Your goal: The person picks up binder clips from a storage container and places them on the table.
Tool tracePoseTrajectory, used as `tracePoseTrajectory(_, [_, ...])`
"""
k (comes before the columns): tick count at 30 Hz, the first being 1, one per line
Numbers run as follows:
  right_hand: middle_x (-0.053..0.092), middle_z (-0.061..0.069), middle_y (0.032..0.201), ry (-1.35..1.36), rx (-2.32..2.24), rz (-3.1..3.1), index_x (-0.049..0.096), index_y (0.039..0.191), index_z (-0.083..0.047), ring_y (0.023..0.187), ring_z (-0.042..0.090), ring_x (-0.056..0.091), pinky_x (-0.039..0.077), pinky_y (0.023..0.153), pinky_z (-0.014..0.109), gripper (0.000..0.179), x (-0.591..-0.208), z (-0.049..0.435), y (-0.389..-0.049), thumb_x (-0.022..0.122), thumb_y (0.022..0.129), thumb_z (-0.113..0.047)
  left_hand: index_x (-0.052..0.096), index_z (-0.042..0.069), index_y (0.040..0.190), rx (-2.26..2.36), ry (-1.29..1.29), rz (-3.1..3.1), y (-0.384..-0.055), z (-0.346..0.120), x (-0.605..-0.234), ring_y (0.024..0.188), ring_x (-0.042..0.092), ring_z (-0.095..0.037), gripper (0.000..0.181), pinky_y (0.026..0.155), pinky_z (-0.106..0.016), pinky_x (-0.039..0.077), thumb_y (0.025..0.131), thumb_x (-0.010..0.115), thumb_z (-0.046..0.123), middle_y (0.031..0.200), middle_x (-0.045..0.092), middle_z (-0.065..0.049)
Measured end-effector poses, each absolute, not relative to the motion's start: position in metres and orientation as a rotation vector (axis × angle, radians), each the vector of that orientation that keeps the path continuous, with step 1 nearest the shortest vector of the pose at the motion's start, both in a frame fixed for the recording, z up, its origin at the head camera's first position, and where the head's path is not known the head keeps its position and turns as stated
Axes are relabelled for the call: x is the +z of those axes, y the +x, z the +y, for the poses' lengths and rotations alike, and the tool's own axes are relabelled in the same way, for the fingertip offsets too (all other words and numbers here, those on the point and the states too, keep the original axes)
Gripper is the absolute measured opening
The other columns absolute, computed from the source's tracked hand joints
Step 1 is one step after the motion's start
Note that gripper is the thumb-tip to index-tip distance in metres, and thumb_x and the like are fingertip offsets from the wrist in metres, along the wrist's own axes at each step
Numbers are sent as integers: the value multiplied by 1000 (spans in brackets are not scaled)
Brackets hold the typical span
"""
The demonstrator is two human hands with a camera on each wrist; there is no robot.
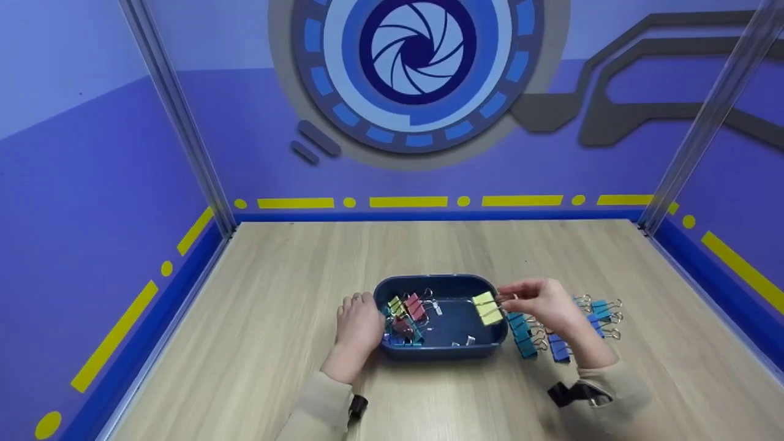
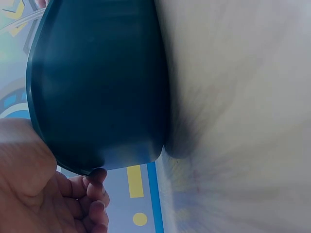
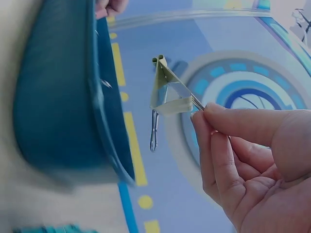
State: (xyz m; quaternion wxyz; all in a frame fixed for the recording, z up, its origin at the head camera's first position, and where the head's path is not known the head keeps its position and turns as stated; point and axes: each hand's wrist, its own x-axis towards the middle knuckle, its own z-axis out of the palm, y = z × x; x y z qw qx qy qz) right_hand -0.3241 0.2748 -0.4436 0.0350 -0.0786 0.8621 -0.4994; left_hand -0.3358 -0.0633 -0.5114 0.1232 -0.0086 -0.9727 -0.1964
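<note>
My right hand (image 1: 542, 303) pinches a yellow binder clip (image 1: 488, 308) by a wire handle, over the right end of a dark blue bin (image 1: 438, 353). In the right wrist view the thumb and fingertips hold one handle of that clip (image 3: 167, 92), while its other handle hangs free. My left hand (image 1: 360, 323) grips the rim at the bin's left end, its fingers curled outside in the left wrist view and the thumb hidden behind the wall. Inside the bin, at the left, lie several binder clips, among them a red one (image 1: 414, 306) and a small yellow-green one (image 1: 395, 305).
On the wooden table (image 1: 294, 263), right of the bin, several teal clips (image 1: 523, 337) and blue clips (image 1: 558, 348) lie in rows, partly under my right hand. Small clear pieces (image 1: 470, 340) lie on the bin floor. Purple-blue panels (image 1: 208, 141) enclose the table at the back and sides.
</note>
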Motion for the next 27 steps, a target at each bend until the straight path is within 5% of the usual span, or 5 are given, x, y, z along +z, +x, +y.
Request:
tracePoseTrajectory(9, [74, 18, 119, -125, -1514, 2745, 67, 126, 5, 90, 0, 70, 57, 78, 22, 46, -438, 335, -296, 77, 90, -22, 62, -4, 103, -551, -29, -2820, -333, -63, -511, 98, 57, -36, 20, 84, -47, 44, 92, 63, 14, 100, 64, -19])
tracePoseTrajectory(23, [77, -4, 113, 217, -1332, 2793, 65, 131, 4, 89, -18, 55, 47, 77, 15, 61, -463, 415, -269, 79, 88, -37, 62, -5, 108, -572, -18, -2839, -334, -63, -509, 100, 57, -36, 24, 86, -48, 44, 93, 61, 14, 104, 65, -19])
tracePoseTrajectory(27, [78, 4, 115, 282, -1276, 2812, 67, 128, 4, 86, -21, 51, 46, 76, 16, 59, -472, 430, -264, 81, 87, -37, 62, -5, 108, -580, -19, -2828, -334, -63, -509, 101, 56, -37, 24, 87, -49, 44, 93, 61, 14, 103, 65, -20])
